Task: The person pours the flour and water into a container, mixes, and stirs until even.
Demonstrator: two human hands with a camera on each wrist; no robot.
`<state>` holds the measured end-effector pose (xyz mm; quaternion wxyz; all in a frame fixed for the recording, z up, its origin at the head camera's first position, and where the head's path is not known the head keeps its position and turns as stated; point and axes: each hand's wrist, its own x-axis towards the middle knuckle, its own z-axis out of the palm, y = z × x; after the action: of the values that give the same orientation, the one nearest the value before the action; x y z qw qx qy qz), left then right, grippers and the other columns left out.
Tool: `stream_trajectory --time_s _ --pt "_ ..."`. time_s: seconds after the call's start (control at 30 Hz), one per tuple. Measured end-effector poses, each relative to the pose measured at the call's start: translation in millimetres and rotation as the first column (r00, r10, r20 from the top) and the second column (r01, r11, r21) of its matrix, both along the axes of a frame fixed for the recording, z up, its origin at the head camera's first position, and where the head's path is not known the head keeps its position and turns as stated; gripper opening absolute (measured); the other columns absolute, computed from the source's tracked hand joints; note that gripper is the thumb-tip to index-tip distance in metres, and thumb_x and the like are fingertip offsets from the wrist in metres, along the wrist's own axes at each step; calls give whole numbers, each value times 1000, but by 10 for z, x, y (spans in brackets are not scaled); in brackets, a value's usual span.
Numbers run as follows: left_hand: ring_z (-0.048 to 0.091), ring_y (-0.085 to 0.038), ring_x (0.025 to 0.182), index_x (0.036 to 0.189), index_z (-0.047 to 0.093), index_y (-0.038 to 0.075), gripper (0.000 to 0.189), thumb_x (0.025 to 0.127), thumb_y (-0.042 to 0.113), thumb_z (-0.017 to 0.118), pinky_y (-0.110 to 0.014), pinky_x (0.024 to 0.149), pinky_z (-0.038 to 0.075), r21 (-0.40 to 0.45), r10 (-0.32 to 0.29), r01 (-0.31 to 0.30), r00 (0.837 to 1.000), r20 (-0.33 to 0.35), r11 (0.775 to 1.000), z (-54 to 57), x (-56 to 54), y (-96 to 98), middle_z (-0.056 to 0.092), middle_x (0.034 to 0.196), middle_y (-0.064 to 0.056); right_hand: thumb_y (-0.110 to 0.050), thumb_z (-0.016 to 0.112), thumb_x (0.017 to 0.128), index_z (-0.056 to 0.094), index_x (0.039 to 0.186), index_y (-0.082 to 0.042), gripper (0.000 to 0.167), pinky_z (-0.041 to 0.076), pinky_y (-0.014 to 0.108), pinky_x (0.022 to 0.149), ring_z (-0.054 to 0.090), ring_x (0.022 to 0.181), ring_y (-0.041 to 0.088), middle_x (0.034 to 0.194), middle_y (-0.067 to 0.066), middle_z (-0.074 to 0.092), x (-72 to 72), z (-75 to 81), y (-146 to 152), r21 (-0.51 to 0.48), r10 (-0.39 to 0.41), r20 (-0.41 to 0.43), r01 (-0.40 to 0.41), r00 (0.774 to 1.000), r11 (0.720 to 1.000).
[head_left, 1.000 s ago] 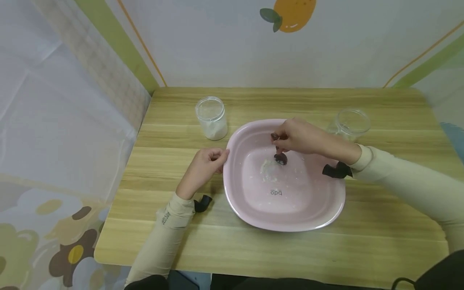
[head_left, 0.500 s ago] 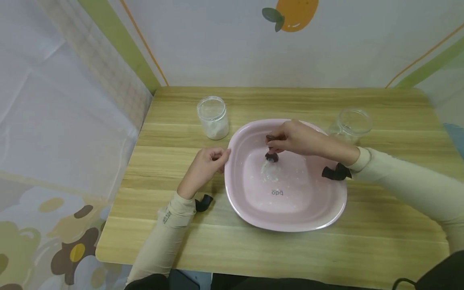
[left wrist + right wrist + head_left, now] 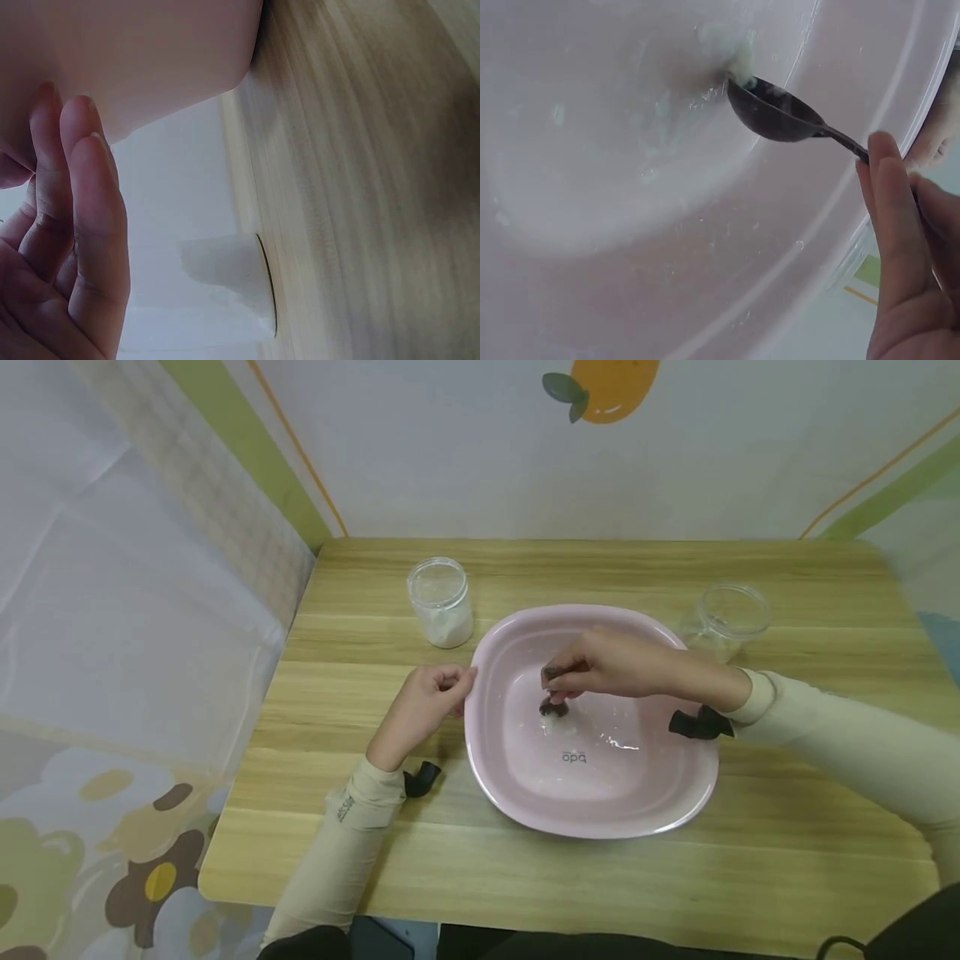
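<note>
A pink plastic basin [image 3: 600, 821] with clear liquid and pale, soft bits in it stands on the table. My left hand [image 3: 420, 706] holds its left rim by thumb and fingers; in the left wrist view the fingers [image 3: 97, 202] lie along the outer wall. Over the basin, my right hand [image 3: 615, 667] pinches the handle of a dark brown spoon [image 3: 776, 112]. The spoon's bowl is low inside the basin, at a pale, whitish clump [image 3: 742, 66]. Fingers and thumb hide part of the handle.
A clear jar [image 3: 444, 620] with white powder stands behind and left of the basin. Another clear jar [image 3: 726, 620] stands at the back right, partly behind the right forearm; its contents are unclear. All rest on a wooden table [image 3: 337, 860].
My right hand has moved the spoon left, then nearer to me, onto the pale clump in the basin. The left hand stays at the rim.
</note>
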<state>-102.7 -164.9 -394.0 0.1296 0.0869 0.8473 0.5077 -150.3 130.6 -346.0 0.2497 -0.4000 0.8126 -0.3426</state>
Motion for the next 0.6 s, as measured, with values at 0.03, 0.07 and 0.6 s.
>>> stream_trajectory --time_s 0.03,0.07,0.6 --pt "71 -31 76 87 74 8 39 108 37 57 -37 74 61 1 0 0 1000 0 1000 0 0 -1 74 79 -6 -13 66 103 78 102 -8 13 62 23 80 79 88 20 91 2 81 0 -5 -2 -4 -6 -5 6 1000 1000" --pt "71 -31 76 87 74 8 39 107 36 57 -37 74 61 1 0 0 1000 0 1000 0 0 -3 74 79 -6 -14 66 103 78 103 -8 13 62 23 79 79 88 19 92 2 81 0 -9 -5 -4 -15 -5 15 1000 1000" --pt "70 -32 77 87 74 7 38 107 35 57 -38 75 60 -9 -1 1 1000 5 1000 31 7 0 73 78 -6 -14 63 105 77 102 -8 15 64 32 80 79 87 15 94 5 82 28 -68 -70 -76 -71 81 77 994 994"
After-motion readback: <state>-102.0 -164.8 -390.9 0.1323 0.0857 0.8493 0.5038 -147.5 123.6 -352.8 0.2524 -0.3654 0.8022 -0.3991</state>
